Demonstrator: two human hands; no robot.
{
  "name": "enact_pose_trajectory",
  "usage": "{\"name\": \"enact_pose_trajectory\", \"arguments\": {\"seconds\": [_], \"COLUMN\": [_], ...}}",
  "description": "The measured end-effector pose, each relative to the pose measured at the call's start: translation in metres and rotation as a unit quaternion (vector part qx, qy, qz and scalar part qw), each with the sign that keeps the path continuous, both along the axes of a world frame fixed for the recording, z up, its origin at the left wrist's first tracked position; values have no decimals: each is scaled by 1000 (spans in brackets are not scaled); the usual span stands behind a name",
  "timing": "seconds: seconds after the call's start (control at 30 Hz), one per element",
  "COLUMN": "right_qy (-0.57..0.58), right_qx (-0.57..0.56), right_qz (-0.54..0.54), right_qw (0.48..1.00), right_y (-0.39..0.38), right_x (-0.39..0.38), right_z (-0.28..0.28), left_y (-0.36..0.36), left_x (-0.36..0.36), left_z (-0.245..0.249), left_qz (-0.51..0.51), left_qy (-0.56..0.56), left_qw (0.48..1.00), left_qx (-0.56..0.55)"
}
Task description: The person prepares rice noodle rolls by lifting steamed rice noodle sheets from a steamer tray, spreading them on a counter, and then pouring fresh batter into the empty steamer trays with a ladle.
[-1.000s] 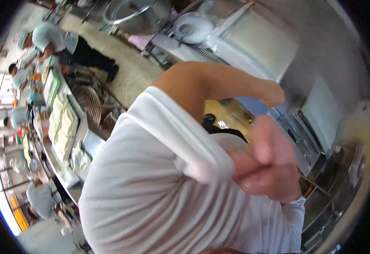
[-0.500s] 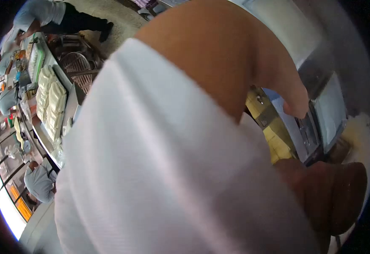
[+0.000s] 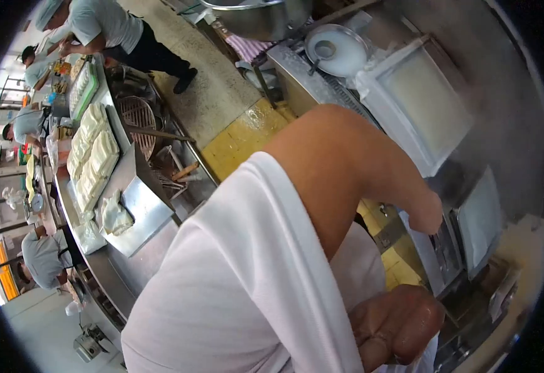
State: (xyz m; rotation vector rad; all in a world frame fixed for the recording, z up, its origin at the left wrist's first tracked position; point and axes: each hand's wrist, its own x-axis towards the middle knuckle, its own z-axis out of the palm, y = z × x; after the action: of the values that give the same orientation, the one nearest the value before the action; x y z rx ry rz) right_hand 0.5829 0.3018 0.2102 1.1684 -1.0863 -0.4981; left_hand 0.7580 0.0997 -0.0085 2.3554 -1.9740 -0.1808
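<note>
My right arm, in a short white sleeve (image 3: 272,205), bends across the middle of the head view. At its end my right hand (image 3: 428,212) hangs near the metal edge of a steam-side counter (image 3: 449,242); its fingers are mostly turned away, so its grip is hidden. Lower down, my left hand (image 3: 402,323) looks folded in and rounded, close to the white cloth of my clothing. Whether anything lies inside it does not show. A pale rectangular tray or lid (image 3: 478,217) stands just beyond the right hand.
A white-lined tray (image 3: 418,93), a round metal pan (image 3: 337,50) and a large steel bowl (image 3: 266,18) are at the upper right. To the left, a steel table (image 3: 135,261) bears several pale packs (image 3: 95,158). Co-workers (image 3: 104,25) stand along it. Yellow floor (image 3: 241,137) lies between.
The view has swung and pulled back, so more of the table, floor and pans shows. My right arm appears lower, and my left hand appears farther left and lower.
</note>
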Motion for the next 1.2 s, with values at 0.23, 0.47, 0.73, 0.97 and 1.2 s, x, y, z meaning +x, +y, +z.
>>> {"name": "enact_pose_trajectory", "arguments": {"seconds": [0.23, 0.47, 0.73, 0.97, 1.2], "right_qy": [32, 198, 407, 210, 239], "right_qx": [-562, -917, -816, -764, -784], "right_qz": [37, 91, -369, -373, -276], "right_qw": [826, 334, -181, -483, -503], "right_y": [-75, -280, -548, -590, -582], "right_x": [-22, 42, 167, 212, 262], "right_z": [-44, -105, -279, -320, -302], "left_y": [0, 14, 80, 118, 179], "left_x": [-20, -20, -44, -36, 74], "left_z": [4, -82, -58, -60, -62], "left_qz": [-1, 246, 465, 574, 557], "left_qy": [59, 314, 271, 268, 221], "left_qw": [997, 914, 825, 746, 765], "left_qx": [-46, 81, -174, -207, -237]}}
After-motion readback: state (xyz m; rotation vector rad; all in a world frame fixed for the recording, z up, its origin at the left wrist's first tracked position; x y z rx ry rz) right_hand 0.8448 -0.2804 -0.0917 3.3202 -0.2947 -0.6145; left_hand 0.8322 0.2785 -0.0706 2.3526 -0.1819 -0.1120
